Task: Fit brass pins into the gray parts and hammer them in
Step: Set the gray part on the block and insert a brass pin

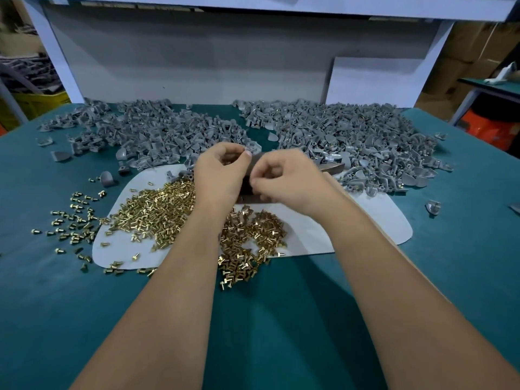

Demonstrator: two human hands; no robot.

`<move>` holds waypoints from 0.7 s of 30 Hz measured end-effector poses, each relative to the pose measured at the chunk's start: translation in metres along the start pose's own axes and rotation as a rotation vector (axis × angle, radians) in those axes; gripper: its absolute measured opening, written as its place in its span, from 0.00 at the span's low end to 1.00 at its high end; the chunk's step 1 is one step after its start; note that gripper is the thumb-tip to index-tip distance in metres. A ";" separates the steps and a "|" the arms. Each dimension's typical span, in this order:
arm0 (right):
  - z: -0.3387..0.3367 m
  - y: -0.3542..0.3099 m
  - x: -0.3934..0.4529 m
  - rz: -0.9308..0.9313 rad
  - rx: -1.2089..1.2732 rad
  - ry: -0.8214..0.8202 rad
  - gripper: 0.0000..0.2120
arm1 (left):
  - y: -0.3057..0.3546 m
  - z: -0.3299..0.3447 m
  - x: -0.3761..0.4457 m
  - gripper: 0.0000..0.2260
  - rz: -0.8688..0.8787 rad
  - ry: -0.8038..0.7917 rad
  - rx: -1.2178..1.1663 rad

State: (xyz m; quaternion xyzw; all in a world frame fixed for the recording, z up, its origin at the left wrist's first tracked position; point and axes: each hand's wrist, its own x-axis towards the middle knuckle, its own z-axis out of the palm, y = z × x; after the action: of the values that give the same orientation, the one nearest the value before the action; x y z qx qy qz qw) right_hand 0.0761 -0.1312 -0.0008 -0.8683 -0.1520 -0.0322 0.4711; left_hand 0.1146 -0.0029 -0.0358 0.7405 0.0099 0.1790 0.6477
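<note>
Brass pins lie heaped on the left half of a white mat at the middle of the teal table, and both hands meet just behind that heap. Left hand has its fingers curled, thumb and forefinger pressed together on a small gray part at its tip; whether a pin is already in it is too small to tell. Right hand is curled just beside it, fingertips drawn together as if pinching something tiny, though what it holds cannot be made out. Under and between the hands sits a dark brown block, mostly hidden, its end showing to the right of the right wrist. More pins spill off the mat's left edge and its near edge onto the table. Toward the far edge lie two broad piles of gray parts, the left pile and the right pile, with a gap of bare table between them; in the right pile several parts show a glint of brass. A white board stands behind the far edge
</note>
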 end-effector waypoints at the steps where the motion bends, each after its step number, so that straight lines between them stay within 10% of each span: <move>1: -0.005 0.003 0.001 0.016 0.064 0.069 0.09 | 0.000 0.000 -0.001 0.05 0.018 -0.018 0.034; 21: -0.012 0.022 0.027 0.040 0.154 0.391 0.12 | -0.008 0.005 0.002 0.02 0.118 -0.135 0.262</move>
State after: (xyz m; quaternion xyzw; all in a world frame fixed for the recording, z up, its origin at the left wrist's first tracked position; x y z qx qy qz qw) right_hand 0.1093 -0.1466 -0.0066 -0.8096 -0.0426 -0.1792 0.5573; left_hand 0.1192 -0.0061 -0.0432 0.8283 -0.0541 0.1636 0.5331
